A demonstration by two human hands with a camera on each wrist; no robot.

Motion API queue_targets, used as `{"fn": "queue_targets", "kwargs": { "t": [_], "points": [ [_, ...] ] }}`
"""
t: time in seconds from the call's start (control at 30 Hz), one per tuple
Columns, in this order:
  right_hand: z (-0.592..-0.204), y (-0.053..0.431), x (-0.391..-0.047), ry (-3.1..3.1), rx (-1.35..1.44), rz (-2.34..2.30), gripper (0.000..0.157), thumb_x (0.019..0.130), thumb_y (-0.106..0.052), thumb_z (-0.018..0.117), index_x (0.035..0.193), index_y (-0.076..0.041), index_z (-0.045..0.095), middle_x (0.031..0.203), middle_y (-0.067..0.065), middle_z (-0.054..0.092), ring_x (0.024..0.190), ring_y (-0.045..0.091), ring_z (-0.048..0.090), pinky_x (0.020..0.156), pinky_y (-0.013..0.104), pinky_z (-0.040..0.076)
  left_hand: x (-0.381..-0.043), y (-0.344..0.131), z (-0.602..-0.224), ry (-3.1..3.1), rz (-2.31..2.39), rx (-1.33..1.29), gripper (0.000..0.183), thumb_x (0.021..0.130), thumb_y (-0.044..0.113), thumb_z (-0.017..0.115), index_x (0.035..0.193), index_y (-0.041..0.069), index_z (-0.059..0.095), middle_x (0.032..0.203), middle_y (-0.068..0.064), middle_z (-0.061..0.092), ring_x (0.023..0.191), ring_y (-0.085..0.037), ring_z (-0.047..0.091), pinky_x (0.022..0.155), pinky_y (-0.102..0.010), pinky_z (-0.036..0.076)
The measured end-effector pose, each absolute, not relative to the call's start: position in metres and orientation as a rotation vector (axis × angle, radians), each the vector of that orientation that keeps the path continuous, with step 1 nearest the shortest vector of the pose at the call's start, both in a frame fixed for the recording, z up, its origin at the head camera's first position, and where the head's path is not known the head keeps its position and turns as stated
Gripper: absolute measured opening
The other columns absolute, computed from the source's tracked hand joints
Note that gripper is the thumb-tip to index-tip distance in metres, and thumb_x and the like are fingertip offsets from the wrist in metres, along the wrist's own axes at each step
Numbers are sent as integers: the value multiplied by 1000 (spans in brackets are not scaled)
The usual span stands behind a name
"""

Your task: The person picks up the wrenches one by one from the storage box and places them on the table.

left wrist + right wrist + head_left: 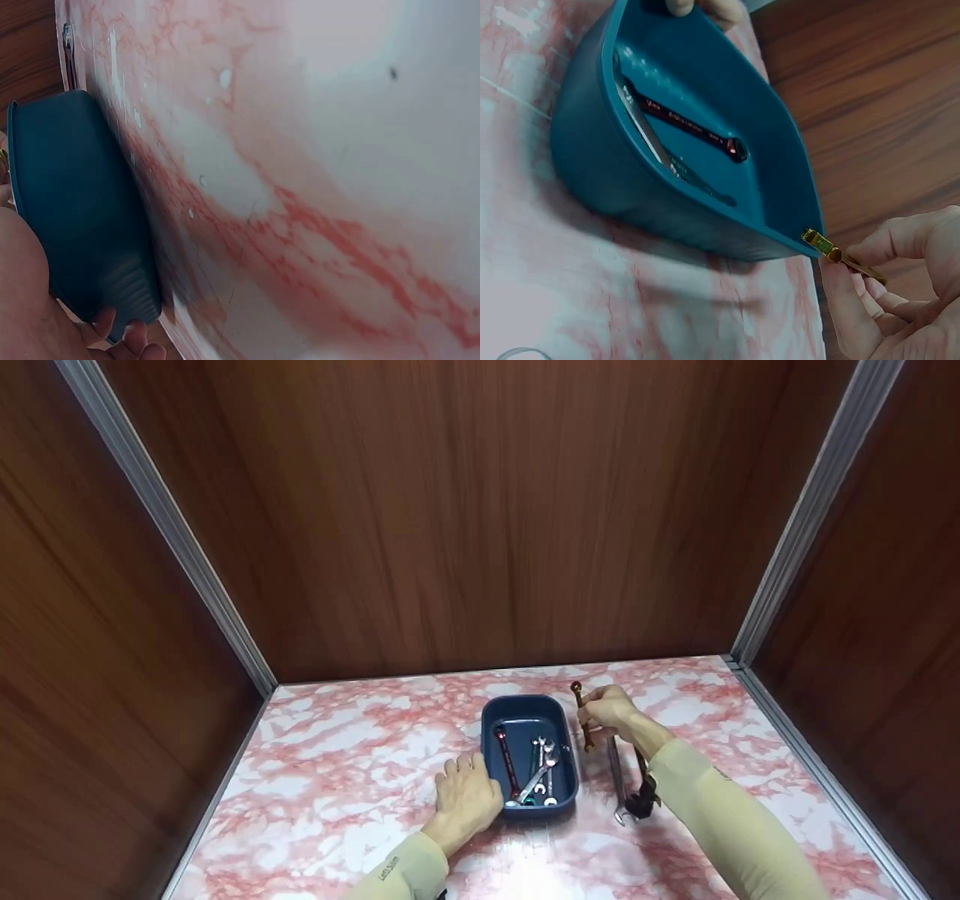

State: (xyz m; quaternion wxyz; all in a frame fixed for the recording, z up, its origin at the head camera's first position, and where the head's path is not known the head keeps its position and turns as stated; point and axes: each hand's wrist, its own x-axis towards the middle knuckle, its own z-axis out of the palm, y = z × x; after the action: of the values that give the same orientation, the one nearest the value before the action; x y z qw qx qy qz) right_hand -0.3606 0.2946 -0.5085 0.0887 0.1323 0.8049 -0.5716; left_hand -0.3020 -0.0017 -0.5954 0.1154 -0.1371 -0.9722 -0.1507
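Note:
My right hand (611, 711) pinches a gold wrench (581, 712) between thumb and fingers, just outside the right wall of a deep blue bin (574, 780). In the right wrist view one end of the gold wrench (821, 241) overlaps the bin's rim. On the opposite side, my left hand (466, 796) grips the bin's left wall near its front corner, with the thumb over the rim and fingers outside. Inside lie a red wrench (508, 761) along the left and several silver wrenches (538, 784) heaped toward the front, with a green one (697, 180) partly under them.
To the right of the bin, a silver wrench (618, 784) lies on the pink-and-white marbled table (337, 765), partly under my right forearm. A dark strapped item (641, 801) is at that wrist. Wood panels (480, 525) with metal corner rails enclose the back and sides.

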Motion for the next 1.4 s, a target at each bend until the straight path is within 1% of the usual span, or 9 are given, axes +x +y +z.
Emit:
{"fn": "queue_targets", "kwargs": {
  "t": [0.1,0.23,0.47,0.67,0.87,1.03,1.13,1.23,1.4],
  "points": [
    [-508,300,-360,2388,408,-1696,48,87,4,70,133,7,60,85,1,66,73,12,68,71,34,67,-302,-1,-594,-2844,-440,-407,28,97,27,61,113,3,64,110,-20,70,102,-41,62,83,-57,51],
    [-509,308,-357,2379,412,-1713,50,85,5,70,134,8,58,88,2,65,76,14,67,68,32,66,-302,0,-594,-2841,-452,-409,29,98,27,61,115,3,64,111,-20,70,102,-41,62,84,-57,51],
    [-513,325,-353,2344,435,-1743,47,89,4,68,134,7,56,86,1,64,73,12,63,66,31,64,-303,-1,-594,-2857,-454,-401,31,98,28,61,117,3,64,113,-20,70,104,-41,62,86,-58,51],
    [-513,338,-350,2342,455,-1766,44,89,5,69,131,7,56,87,2,66,74,13,65,68,33,66,-304,-1,-593,-2855,-448,-390,31,99,28,62,118,4,65,113,-19,70,104,-40,61,86,-57,51],
    [-517,348,-345,2345,490,-1769,39,90,5,70,128,5,59,86,0,65,75,13,66,71,34,66,-303,0,-594,-2850,-461,-397,33,98,28,62,120,3,65,114,-20,70,105,-40,62,87,-58,51],
    [-522,354,-340,2354,524,-1760,36,89,4,71,124,1,61,87,1,67,73,13,67,74,37,67,-301,-1,-595,-2852,-466,-397,35,98,27,61,122,3,64,116,-20,69,106,-40,62,87,-58,51],
    [-524,359,-337,2364,549,-1740,42,88,3,74,129,3,61,86,1,68,73,13,68,74,37,67,-301,-1,-596,-2848,-472,-396,34,97,27,61,121,2,64,116,-20,70,106,-41,62,88,-59,51],
    [-526,364,-335,2371,569,-1724,46,89,3,75,133,5,60,88,1,65,75,14,65,75,37,68,-301,-1,-595,-2843,-476,-395,34,97,26,61,121,2,65,116,-20,70,106,-41,62,88,-59,51],
    [-530,371,-331,2368,567,-1720,41,92,4,71,132,7,61,94,5,68,74,14,65,74,37,67,-301,0,-596,-2842,-483,-397,32,97,26,60,118,3,64,115,-20,70,105,-40,62,86,-58,50]
  ]
}}
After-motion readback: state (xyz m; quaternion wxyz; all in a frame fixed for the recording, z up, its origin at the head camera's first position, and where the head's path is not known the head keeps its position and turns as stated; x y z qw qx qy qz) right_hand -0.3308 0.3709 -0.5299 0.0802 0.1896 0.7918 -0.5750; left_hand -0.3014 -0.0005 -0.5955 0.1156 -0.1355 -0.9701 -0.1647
